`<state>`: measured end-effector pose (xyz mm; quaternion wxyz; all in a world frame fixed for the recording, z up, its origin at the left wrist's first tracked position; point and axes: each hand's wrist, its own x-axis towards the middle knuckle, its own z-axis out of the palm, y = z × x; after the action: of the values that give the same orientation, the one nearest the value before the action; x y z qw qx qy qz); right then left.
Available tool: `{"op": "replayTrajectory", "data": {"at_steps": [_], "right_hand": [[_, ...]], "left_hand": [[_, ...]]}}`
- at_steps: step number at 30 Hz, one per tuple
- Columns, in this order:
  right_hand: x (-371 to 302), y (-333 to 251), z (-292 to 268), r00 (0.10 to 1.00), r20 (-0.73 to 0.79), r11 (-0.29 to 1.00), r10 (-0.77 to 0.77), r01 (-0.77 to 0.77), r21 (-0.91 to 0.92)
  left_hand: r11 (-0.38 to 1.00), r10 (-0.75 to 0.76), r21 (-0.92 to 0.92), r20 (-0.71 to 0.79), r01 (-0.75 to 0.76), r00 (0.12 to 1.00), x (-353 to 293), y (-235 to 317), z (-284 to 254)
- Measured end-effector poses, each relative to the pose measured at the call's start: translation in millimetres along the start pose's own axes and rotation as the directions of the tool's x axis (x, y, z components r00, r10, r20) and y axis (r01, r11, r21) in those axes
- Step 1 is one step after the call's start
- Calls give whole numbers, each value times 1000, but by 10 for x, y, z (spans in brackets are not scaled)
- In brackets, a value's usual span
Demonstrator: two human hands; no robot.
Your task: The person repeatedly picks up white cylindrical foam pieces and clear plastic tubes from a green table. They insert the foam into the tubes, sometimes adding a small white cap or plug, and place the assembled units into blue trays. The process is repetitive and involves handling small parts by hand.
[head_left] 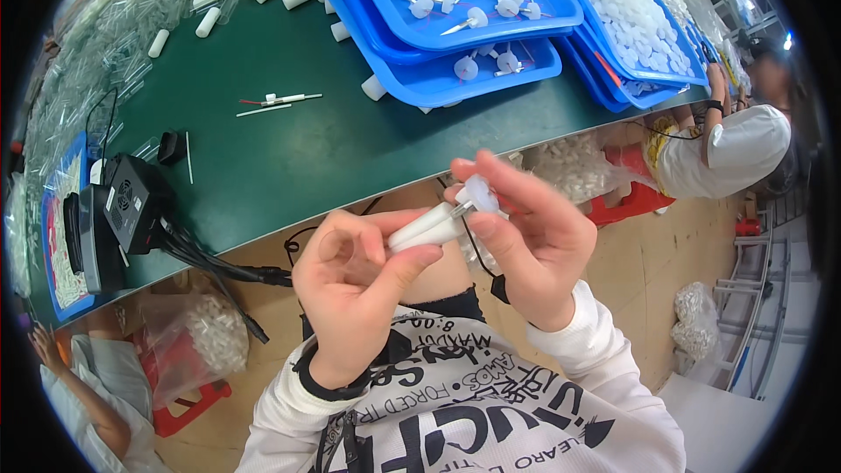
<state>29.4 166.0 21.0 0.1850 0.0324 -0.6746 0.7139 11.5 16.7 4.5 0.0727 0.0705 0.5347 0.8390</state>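
Note:
Above my lap, just off the table's front edge, my left hand (pixel 350 271) is closed round a white cylinder (pixel 427 229). Something see-through shows between its curled fingers, too indistinct to name. My right hand (pixel 539 245) pinches a small white plastic disc (pixel 478 194) with a thin stem between thumb and fingers. The stem points toward the cylinder's near end; whether it enters the cylinder I cannot tell. On the green table (pixel 289 158) lie a few thin white rods (pixel 282 99), one with a red tip.
Stacked blue trays (pixel 477 31) at the back hold stemmed discs; another tray (pixel 635 22) holds loose white discs. White cylinders (pixel 208 22) and see-through tubes (pixel 83 70) are heaped back left. A black fan device (pixel 136 201) stands left. People (pixel 745 144) sit at both sides.

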Motion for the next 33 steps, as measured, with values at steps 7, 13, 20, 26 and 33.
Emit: {"op": "replayTrajectory", "data": {"at_steps": [7, 13, 20, 26, 33], "right_hand": [[6, 89, -186, 975, 126, 981, -182, 189, -42], [-36, 139, -220, 926, 229, 932, -299, 335, -138], [-63, 129, -273, 969, 213, 992, -128, 128, 15], [37, -10, -406, 875, 460, 955, -149, 248, -163], [-34, 56, -327, 912, 404, 984, -62, 124, -131]], "left_hand": [[999, -49, 3, 80, 49, 996, 1, 65, -38], [968, -192, -149, 87, 203, 978, -1, 119, -77], [980, 12, 194, 147, -41, 989, -54, 131, -76], [930, 161, 283, 260, -234, 952, -69, 129, -87], [898, 107, 386, 279, -213, 954, -72, 50, -134]]}}
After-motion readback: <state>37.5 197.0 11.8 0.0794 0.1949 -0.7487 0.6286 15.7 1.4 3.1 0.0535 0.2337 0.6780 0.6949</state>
